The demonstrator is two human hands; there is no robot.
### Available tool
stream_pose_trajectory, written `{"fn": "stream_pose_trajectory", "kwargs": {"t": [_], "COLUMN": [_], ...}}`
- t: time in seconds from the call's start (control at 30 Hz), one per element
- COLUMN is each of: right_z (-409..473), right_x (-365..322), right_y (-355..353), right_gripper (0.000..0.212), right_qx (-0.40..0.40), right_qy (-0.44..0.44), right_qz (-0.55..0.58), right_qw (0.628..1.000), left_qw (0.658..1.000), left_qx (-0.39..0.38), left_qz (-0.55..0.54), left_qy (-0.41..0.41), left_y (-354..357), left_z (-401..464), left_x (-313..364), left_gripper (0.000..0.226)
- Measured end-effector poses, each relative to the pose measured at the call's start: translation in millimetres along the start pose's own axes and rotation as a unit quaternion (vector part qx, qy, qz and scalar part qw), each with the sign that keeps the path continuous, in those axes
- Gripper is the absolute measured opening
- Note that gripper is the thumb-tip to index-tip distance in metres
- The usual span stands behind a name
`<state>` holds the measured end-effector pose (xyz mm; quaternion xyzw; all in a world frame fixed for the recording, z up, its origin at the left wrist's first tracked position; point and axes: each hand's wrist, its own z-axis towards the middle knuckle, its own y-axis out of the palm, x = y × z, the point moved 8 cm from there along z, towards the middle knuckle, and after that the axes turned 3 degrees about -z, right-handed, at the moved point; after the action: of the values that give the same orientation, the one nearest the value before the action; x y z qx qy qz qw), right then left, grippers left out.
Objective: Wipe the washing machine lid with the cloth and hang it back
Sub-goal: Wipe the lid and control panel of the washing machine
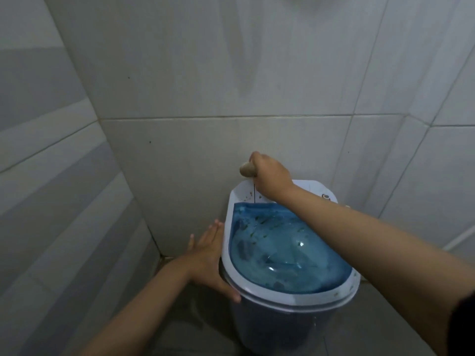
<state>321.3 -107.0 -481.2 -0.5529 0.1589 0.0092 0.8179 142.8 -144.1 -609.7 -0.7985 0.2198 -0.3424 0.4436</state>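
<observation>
Cloth [246, 169] bunched in right hand [270, 176] grip, above lid [288, 253]

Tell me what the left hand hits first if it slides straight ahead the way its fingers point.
Probably the tiled back wall. The left hand lies flat along the washing machine side, fingers aimed at the wall, with nothing visible between. Depth is unclear from this single view.

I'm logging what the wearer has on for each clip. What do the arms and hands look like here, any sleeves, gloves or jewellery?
Both hands are bare: no gloves, rings or watch show on the left hand or the right hand. Both forearms are uncovered from wrist to the frame edge. Only a dark sleeve edge shows, high on the right arm at the lower right corner.
</observation>
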Motion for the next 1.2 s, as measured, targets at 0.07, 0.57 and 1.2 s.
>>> {"fn": "stream_pose_trajectory", "kwargs": {"t": [0.07,0.57,1.2], "right_z": [4,-23,-112], "right_x": [-7,-51,-84], "right_y": [21,68,56], "right_gripper": [0.036,0.038,0.043], "right_qx": [-0.041,-0.159,-0.212], "right_qy": [-0.035,-0.098,-0.21], "right_qz": [-0.104,-0.324,-0.211], "right_qw": [0.993,0.928,0.931], "left_qw": [1.0,0.997,0.994], "left_qx": [0.02,0.068,0.076], "left_qz": [-0.006,-0.005,-0.047], "left_qy": [0.015,0.036,0.066], "left_y": [2,7,6], "left_z": [4,17,9], "left_x": [-2,-13,-4], "left_gripper": [0.15,0.151,0.139]}}
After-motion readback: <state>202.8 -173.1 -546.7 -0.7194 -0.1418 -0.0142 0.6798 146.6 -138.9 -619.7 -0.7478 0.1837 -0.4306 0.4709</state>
